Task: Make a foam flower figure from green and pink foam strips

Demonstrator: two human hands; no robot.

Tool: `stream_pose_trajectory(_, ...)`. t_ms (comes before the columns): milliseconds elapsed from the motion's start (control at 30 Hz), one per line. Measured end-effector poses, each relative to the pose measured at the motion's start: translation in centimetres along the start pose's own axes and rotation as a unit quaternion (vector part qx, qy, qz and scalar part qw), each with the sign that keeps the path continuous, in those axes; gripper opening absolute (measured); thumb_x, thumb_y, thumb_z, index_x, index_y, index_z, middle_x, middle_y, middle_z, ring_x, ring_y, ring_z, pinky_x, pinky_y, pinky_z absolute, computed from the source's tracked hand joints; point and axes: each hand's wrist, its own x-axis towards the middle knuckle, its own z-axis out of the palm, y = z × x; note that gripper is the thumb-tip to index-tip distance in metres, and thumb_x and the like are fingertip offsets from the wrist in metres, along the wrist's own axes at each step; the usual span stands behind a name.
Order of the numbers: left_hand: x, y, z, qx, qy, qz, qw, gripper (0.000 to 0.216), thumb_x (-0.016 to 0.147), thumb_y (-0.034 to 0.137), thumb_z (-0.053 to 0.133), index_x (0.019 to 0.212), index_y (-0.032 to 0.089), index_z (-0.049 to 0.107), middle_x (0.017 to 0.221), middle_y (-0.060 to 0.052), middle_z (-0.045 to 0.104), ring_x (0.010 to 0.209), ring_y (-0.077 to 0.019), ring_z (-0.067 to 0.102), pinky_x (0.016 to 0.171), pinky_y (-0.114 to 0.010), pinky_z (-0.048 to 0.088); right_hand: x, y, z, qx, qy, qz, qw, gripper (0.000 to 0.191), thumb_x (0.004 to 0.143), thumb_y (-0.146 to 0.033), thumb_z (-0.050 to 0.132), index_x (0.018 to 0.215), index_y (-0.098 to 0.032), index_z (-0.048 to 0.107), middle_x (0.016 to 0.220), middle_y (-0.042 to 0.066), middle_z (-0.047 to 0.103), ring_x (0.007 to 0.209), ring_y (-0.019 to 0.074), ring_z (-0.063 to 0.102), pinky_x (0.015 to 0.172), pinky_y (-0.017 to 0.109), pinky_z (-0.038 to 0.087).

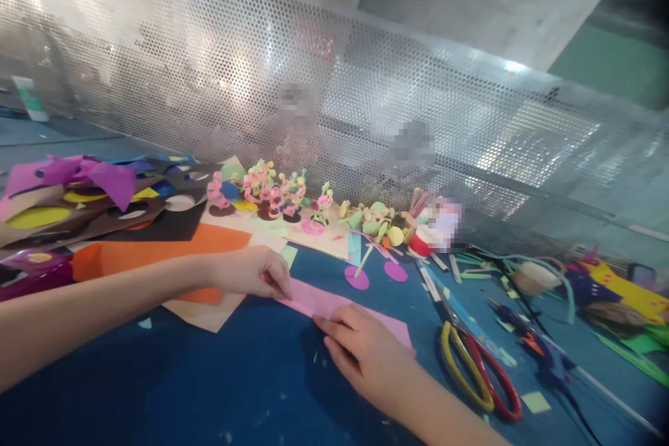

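A pink strip of paper (pixel 360 304) lies aslant on the blue tabletop, its near edge turned up in a narrow fold. My left hand (pixel 254 273) pinches the strip's left end between thumb and curled fingers. Along the near edge, my right hand (pixel 360 348) presses with its thumb and fingers closed on the paper. Under my left forearm are an orange sheet (pixel 172 251) and a beige sheet (pixel 217 315). To the right of my right hand lie scissors (pixel 478 369) with one yellow and one red handle loop.
Small paper flower figures (pixel 277 188) stand at the back near a perforated metal screen (pixel 219 63). Purple paper discs (pixel 356 277) lie before them. A glue gun (pixel 546 355) with its cord is at right. Cut-out paper scraps (pixel 94 181) pile up at left.
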Motion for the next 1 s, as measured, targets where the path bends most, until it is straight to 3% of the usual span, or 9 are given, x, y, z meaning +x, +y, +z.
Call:
stream_pose_trajectory(333, -0.6, -0.6, -0.1, -0.001, 0.021, -0.008, 1.000, 0.016, 0.074, 0.026, 0.062, 0.086, 0.024, 0.071, 0.084, -0.002, 0.066, 0.074, -0.0105, 0.060, 0.068, -0.015, 0.045, 0.4, -0.4, -0.1, -0.012, -0.006, 0.011, 1.000, 0.037, 0.089, -0.025, 0.039, 0.125, -0.022, 0.047, 0.094, 0.007, 0.057, 0.088, 0.0191, 0.051, 0.079, 0.034, 0.046)
stream_pose_trajectory(467, -0.8, -0.5, -0.7, -0.007, 0.007, -0.011, 1.000, 0.017, 0.074, 0.026, 0.062, 0.088, 0.025, 0.071, 0.085, -0.001, 0.067, 0.074, -0.0101, 0.060, 0.066, -0.014, 0.043, 0.8, -0.3, 0.1, -0.007, -0.001, 0.010, 1.000, 0.035, 0.089, -0.023, 0.037, 0.120, -0.023, 0.052, 0.090, 0.007, 0.057, 0.086, 0.0180, 0.052, 0.077, 0.033, 0.046)
stream_pose_trajectory(667, -1.5, -1.4, -1.5, -0.025, -0.017, -0.056, 0.998, 0.018, 0.072, 0.031, 0.064, 0.088, 0.025, 0.071, 0.081, -0.001, 0.068, 0.073, -0.0108, 0.060, 0.064, -0.015, 0.042, 0.9, -0.4, 0.4, 0.002, -0.009, 0.020, 1.000, 0.038, 0.088, -0.026, 0.040, 0.126, -0.023, 0.046, 0.092, 0.007, 0.058, 0.087, 0.0197, 0.052, 0.078, 0.036, 0.045)
stream_pose_trajectory(1000, -1.8, -1.9, -1.6, -0.017, -0.020, -0.051, 0.998, 0.020, 0.072, 0.026, 0.063, 0.090, 0.026, 0.070, 0.080, 0.000, 0.066, 0.070, -0.0099, 0.058, 0.062, -0.015, 0.042, 1.7, -0.4, 0.6, -0.010, -0.012, 0.006, 1.000, 0.037, 0.089, -0.026, 0.039, 0.125, -0.025, 0.048, 0.087, 0.006, 0.058, 0.084, 0.0191, 0.053, 0.075, 0.034, 0.046)
